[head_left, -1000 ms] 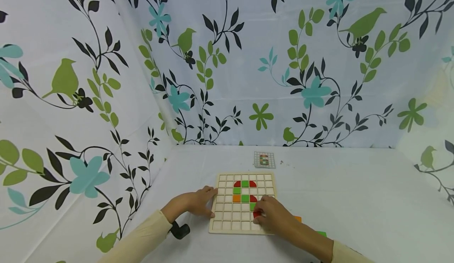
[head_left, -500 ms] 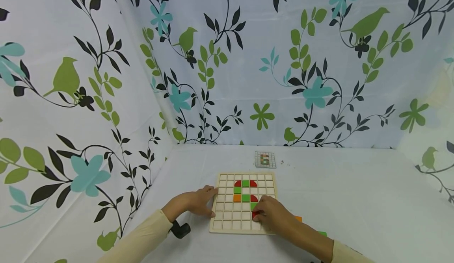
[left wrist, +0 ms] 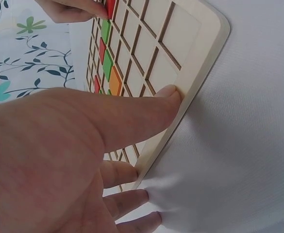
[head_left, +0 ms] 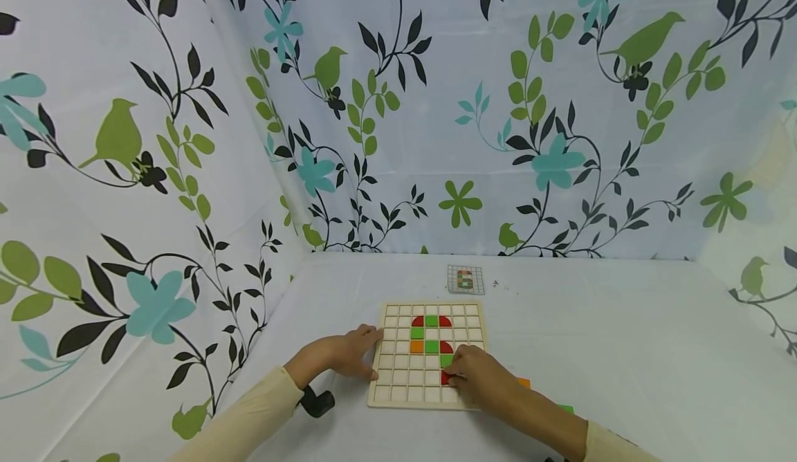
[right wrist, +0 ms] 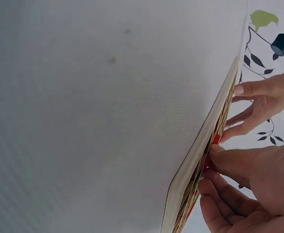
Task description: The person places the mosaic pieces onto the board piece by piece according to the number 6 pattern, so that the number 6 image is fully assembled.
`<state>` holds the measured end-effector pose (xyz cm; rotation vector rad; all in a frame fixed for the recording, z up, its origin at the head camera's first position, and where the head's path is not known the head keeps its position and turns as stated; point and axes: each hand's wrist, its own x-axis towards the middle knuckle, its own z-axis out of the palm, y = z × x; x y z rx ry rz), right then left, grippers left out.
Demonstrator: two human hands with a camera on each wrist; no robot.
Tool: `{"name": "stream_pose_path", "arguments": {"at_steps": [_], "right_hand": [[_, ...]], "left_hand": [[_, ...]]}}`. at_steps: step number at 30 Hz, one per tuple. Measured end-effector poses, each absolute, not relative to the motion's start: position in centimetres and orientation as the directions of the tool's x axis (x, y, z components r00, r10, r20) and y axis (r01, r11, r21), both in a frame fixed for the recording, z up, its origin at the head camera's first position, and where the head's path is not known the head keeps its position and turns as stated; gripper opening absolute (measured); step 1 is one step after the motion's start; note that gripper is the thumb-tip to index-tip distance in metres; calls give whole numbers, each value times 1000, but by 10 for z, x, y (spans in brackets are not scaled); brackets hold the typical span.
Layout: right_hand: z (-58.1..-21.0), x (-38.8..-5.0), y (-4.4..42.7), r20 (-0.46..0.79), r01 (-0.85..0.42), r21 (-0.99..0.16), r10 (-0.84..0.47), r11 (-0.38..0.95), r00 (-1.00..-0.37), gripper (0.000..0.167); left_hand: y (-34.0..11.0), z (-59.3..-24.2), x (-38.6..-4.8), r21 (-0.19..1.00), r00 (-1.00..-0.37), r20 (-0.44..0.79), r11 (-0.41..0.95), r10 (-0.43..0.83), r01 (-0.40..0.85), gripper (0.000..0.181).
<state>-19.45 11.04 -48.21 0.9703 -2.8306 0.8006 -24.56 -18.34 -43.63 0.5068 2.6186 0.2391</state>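
Observation:
A light wooden grid board [head_left: 400,377] lies on the white cloth. Red, green and orange tiles sit in some of its cells in a curved pattern. My left hand [head_left: 349,355] rests against the board's left edge, its thumb [left wrist: 168,99] on the rim and the other fingers spread along it. Over the board's lower right part, my right hand [head_left: 482,375] pinches a red tile [head_left: 445,377] between thumb and fingers, at the cell just below a green tile [head_left: 446,361]. In the right wrist view, the fingertips partly cover this red tile [right wrist: 216,140].
Behind the board lies a small card [head_left: 464,279] with a grid and coloured pattern. An orange piece [head_left: 524,383] and a green piece [head_left: 565,409] show partly beside the right forearm. A black device [head_left: 317,402] sits at the left wrist. Patterned cloth [head_left: 398,137] hangs behind.
The red tile under my right fingers has shifted slightly left relative to the board, to line up below the green one. My left hand has stayed at the board's edge.

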Motion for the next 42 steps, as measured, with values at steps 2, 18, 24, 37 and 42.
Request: {"name": "stream_pose_path", "arguments": {"at_steps": [2,18,24,37,42], "right_hand": [[-482,-195,110,215,-600,-437,-571,670,-793,19],[-485,-192,107,258,-617,-346,-561,706,-787,17],[-481,-189,107,282,-643,-305,-578,702,-765,17],[-482,-188,99,288,-609,-293,-540,737,-791,15],[-479,-188,101,264,-598,-302,-538,742,-800,14]], "left_hand": [[-183,-436,-245,252,-828,-404,917,390,309,89],[-184,-438,-247,263,-819,-413,913,399,312,89],[-184,-439,-247,257,-821,-406,913,401,318,89],[-184,-439,-246,260,-822,-410,914,396,310,88],[-184,-438,-246,251,-821,-408,914,399,319,89]]}}
